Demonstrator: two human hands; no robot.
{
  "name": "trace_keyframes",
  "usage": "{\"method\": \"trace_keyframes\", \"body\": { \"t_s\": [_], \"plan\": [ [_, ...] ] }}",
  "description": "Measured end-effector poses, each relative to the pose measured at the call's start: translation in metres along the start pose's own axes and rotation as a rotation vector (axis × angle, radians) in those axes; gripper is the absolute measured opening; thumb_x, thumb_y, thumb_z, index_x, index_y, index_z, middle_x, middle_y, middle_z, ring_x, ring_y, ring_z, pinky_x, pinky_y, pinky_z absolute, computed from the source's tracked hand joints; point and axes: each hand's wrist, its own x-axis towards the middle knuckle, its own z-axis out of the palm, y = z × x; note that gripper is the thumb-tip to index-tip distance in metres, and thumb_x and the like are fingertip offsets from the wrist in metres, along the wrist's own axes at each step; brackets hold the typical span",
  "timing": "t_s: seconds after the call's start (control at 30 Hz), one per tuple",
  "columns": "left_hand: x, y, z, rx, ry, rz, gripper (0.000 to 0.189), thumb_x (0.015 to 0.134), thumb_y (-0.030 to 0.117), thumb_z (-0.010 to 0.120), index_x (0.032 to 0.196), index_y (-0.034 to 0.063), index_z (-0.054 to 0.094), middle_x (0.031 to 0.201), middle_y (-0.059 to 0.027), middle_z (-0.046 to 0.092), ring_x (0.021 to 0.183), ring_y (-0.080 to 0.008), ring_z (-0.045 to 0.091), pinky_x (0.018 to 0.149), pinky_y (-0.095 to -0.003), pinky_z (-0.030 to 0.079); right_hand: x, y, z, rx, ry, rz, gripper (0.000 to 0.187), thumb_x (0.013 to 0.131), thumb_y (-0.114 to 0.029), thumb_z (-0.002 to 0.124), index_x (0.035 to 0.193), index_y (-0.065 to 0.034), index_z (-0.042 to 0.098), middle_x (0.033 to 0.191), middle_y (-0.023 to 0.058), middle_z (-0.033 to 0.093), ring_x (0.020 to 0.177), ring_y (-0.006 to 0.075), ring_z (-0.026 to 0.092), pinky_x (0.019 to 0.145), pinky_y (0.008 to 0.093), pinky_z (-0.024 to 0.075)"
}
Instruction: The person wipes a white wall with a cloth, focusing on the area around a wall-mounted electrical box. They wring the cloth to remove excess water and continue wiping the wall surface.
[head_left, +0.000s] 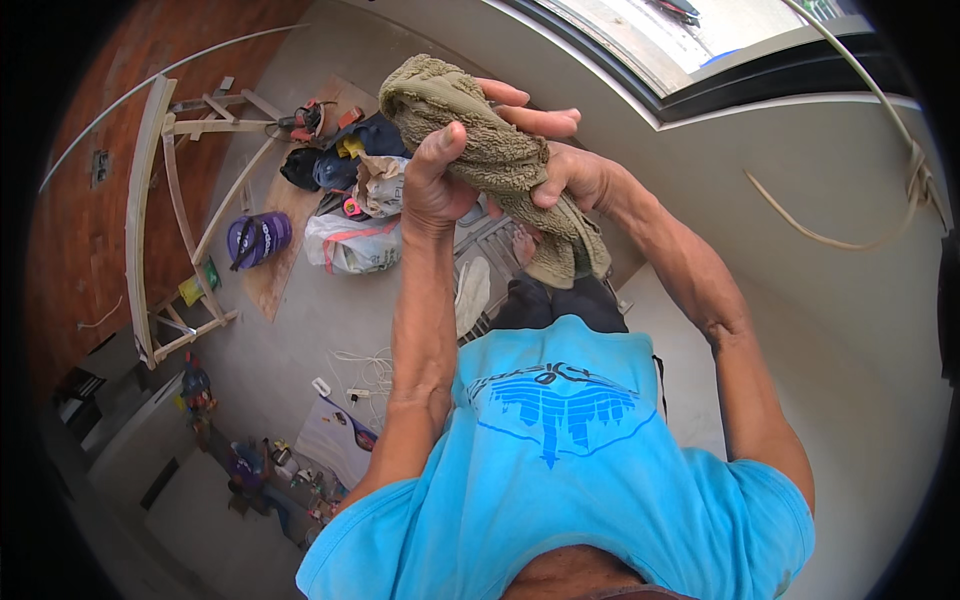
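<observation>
An olive-green terry towel (487, 142), bunched lengthwise, is held up between both hands in front of my body. My left hand (439, 176) supports its upper part, thumb lying over the cloth and fingers behind it. Lower on the towel, my right hand (574, 176) grips it with the thumb pressed on the near side. The towel's loose lower end hangs over my dark trousers. Part of a bare foot shows on a slatted metal platform (499, 251) underneath, beside a pale cloth or shoe-like item (472, 292).
At left, a wooden frame (154, 225) stands near a purple bucket (259, 238), plastic bags (356, 244) and a power tool (306, 120). A window frame (667, 105) is at upper right, with a hanging cable (832, 244). Cords (367, 364) lie on the floor; people are at lower left.
</observation>
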Motion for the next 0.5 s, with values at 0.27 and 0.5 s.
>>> {"method": "trace_keyframes", "body": {
  "t_s": [0.27,0.5],
  "plan": [
    [0.002,-0.008,0.004,-0.03,0.119,0.036,0.056,0.098,0.052,0.047,0.109,-0.0027,0.055,0.066,-0.0155,0.06,0.063,-0.0255,0.062,0.072,-0.0452,0.056,-0.004,-0.008,0.008,-0.199,0.044,0.111,0.06,0.07,-0.028,0.083,0.117,0.0049,0.063,0.104,0.0209,0.067,0.081,0.0323,0.07,0.076,0.0365,0.061],
    [0.01,-0.015,-0.002,-0.081,0.458,0.194,0.056,0.099,0.056,0.039,0.107,0.0037,0.058,0.067,-0.01,0.055,0.062,-0.0247,0.055,0.066,-0.0426,0.048,-0.027,0.008,0.017,-1.172,0.783,-0.448,0.071,0.081,-0.062,0.062,0.112,0.0019,0.067,0.101,0.0192,0.067,0.098,0.0344,0.066,0.086,0.042,0.052]
  ]
}}
